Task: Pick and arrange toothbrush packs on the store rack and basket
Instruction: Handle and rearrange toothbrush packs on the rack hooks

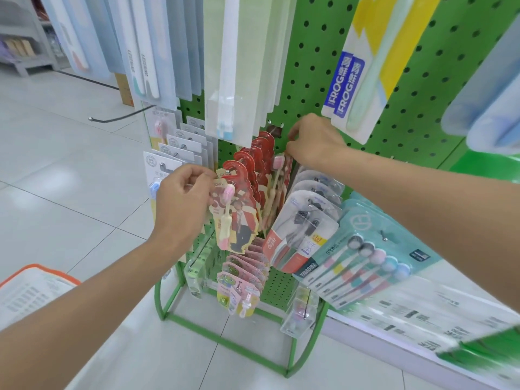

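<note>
A row of red-topped toothbrush packs (254, 175) hangs on a hook of the green pegboard rack (312, 66). My left hand (185, 198) pinches the left edge of the front red pack (239, 215), which shows a pink brush. My right hand (313, 142) reaches to the back of the same row, fingers curled on the rearmost packs near the hook's base. An orange-rimmed basket (31, 294) sits at the lower left on the floor.
Grey Colgate packs (304, 220) and a teal multi-brush pack (374, 254) hang right of the red row. White-carded packs (180, 147) hang to the left, pink frog packs (244, 280) below. Long clear packs (236, 66) hang overhead. A bare metal hook (118, 116) juts left.
</note>
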`<control>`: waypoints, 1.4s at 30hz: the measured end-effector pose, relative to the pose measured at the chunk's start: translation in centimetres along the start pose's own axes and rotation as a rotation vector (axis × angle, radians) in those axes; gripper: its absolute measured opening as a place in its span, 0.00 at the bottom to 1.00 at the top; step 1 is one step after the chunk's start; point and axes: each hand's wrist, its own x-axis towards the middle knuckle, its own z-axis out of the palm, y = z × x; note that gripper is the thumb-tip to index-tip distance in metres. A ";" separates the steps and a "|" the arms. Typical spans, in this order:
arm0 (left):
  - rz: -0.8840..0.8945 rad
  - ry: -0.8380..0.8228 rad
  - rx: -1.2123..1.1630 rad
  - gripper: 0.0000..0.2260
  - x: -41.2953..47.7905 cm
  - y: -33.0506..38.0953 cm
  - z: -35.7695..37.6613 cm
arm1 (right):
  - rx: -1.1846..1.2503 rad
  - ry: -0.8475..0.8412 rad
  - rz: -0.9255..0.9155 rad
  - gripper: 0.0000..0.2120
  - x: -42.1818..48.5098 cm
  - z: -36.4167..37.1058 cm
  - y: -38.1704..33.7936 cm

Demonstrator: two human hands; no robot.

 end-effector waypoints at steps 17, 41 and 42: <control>0.009 -0.001 0.060 0.09 0.8 -0.2 0.4 | 0.034 -0.089 -0.112 0.14 3.2 1.3 0.9; 0.031 -0.452 0.178 0.20 5.2 1.3 2.1 | -0.216 0.000 -0.165 0.10 1.8 0.9 1.1; 0.013 -0.479 0.146 0.20 5.4 1.5 2.3 | -0.205 0.007 -0.160 0.10 1.9 0.9 1.1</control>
